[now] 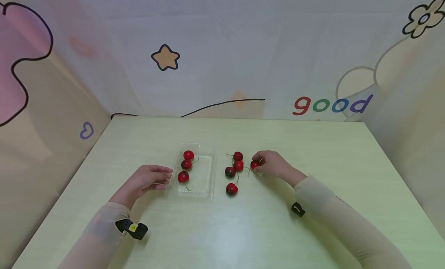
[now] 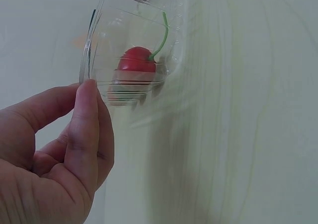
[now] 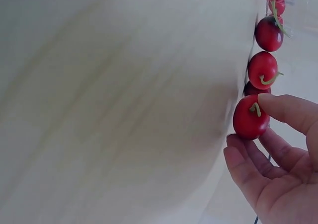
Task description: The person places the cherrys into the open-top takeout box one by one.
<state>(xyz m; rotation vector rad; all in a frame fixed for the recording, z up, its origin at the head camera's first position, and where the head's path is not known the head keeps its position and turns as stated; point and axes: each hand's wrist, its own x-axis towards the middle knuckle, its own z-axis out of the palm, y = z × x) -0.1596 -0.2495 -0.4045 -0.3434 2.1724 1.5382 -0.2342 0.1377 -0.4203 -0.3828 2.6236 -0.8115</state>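
A clear plastic box (image 1: 205, 178) stands on the table with three red cherries in it, in a column along its left side. At its left rim, my left hand (image 1: 147, 180) pinches the edge between thumb and fingers; the left wrist view shows this grip, with a green-stemmed cherry (image 2: 136, 62) just inside the wall. To the right of the box, my right hand (image 1: 274, 164) holds a red cherry (image 3: 250, 118) between thumb and fingertips, low over the table. Several loose cherries (image 1: 238, 165) with stems lie between the box and that hand.
The pale wooden table (image 1: 222, 230) ends at a printed cloth backdrop (image 1: 222, 60) behind and at both sides. Among the loose cherries, one dark red cherry (image 1: 231, 189) lies nearer the front, apart from the others. Each sleeve has a black wrist device (image 1: 132, 228) on it.
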